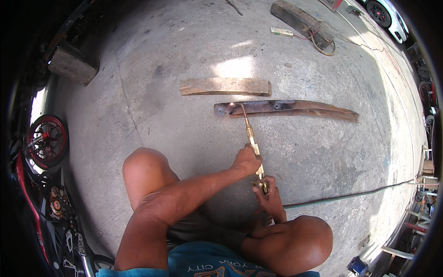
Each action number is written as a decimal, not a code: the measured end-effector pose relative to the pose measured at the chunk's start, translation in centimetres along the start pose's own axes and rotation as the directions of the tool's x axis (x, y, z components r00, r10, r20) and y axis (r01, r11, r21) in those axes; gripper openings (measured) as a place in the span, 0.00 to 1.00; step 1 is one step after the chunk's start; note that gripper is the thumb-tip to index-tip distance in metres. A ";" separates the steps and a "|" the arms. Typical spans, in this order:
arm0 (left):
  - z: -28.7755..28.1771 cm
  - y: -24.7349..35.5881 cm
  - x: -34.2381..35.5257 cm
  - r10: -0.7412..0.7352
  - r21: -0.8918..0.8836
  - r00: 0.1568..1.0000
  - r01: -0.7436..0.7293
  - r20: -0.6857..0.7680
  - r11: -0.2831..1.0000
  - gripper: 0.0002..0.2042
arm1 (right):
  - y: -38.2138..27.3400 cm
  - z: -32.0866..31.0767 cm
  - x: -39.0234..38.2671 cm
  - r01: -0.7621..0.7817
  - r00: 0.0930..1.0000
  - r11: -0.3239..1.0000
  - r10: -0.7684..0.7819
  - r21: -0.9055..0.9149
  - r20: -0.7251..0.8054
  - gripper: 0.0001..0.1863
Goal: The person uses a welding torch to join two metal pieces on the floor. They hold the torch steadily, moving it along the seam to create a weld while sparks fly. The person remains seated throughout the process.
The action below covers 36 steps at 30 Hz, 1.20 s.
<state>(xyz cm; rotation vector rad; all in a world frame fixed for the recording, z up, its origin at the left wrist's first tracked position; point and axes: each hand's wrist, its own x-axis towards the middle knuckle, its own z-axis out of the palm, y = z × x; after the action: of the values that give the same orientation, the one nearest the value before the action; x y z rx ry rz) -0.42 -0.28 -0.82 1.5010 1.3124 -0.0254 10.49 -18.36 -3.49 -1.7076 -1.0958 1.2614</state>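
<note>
Okay, taking mid-view as the clock centre: the rusty metal strip [286,107] runs from 12 out to 2, and the brass torch [250,131] has its tip right over the strip's 12 o'clock end, glowing there. Left hand [248,159] at 4 is wrapped firmly round the torch body, right hand [271,199] at 5 is gripping the valve end, though I can't tell whether those fingers are on a knob. My worry is the wooden block [226,87] at 12, just beyond the glow; flame straying past the strip could char it. I see no clamp on the strip either, so a nudge from the tip might shift it. Both hands look bare, and so do the knees [145,177] at 8 and 5, so spatter could burn skin. And a snag on the hose [346,199] at 4 might yank the flame sideways.
</note>
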 end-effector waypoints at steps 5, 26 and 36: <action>-0.1 -0.1 0.0 0.000 0.000 1.000 0.000 -0.002 1.000 0.25 | 0.1 0.0 0.0 -0.010 1.000 1.000 0.010 0.025 0.009 0.22; 0.4 -0.5 0.3 0.012 0.006 1.000 -0.011 -0.016 1.000 0.25 | -0.1 0.0 -0.1 -0.010 1.000 1.000 0.010 0.012 0.000 0.21; 0.3 -0.5 0.3 0.022 0.009 1.000 -0.022 -0.015 1.000 0.24 | 0.3 0.0 0.0 0.000 1.000 1.000 0.000 0.006 0.005 0.21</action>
<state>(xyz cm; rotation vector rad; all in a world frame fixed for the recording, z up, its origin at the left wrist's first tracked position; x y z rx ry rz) -0.48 -0.37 -1.49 1.5255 1.3088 -0.0056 10.52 -18.51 -3.73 -1.7009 -1.0934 1.2687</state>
